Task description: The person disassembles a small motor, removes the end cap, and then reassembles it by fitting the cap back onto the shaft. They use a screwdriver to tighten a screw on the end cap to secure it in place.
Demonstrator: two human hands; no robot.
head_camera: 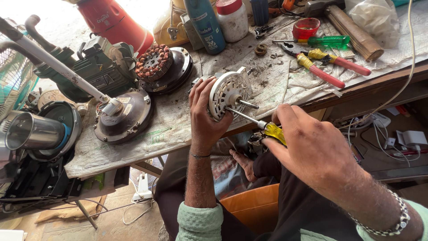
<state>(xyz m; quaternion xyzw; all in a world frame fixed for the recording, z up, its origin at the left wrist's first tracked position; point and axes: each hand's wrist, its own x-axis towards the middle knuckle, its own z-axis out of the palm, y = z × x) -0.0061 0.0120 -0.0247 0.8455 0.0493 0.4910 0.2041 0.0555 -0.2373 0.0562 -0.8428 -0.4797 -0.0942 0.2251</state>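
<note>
- The left hand [206,117], at the centre of the frame, closes around the white fan motor housing [226,93] from its left side; the fingers wrap the rim and hold the housing tilted on edge at the front border of the worktop [133,138].
- The right hand [312,149], at lower right, closes around the yellow handle of the screwdriver [263,127]; the fingers are folded under the palm, so how tightly they grip cannot be told.
- The screwdriver shaft runs up and left from the handle, and its tip meets the face of the housing just below the projecting motor shaft [246,104].
- Judged from this posture, a screw on the housing face is being worked. To do this well, the shaft should stay in line with the screw, with steady pressure along it, so the tip does not slip out.
- The left hand should brace the housing against the worktop edge so it cannot rotate with the tool.
- A slip would send the tip towards the left thumb, which lies close beside it.
- Near the housing, at upper left, lie a copper-wound stator [154,61] and a dark motor cover [124,117]; red-and-yellow pliers [325,67] lie at upper right, well apart.
</note>
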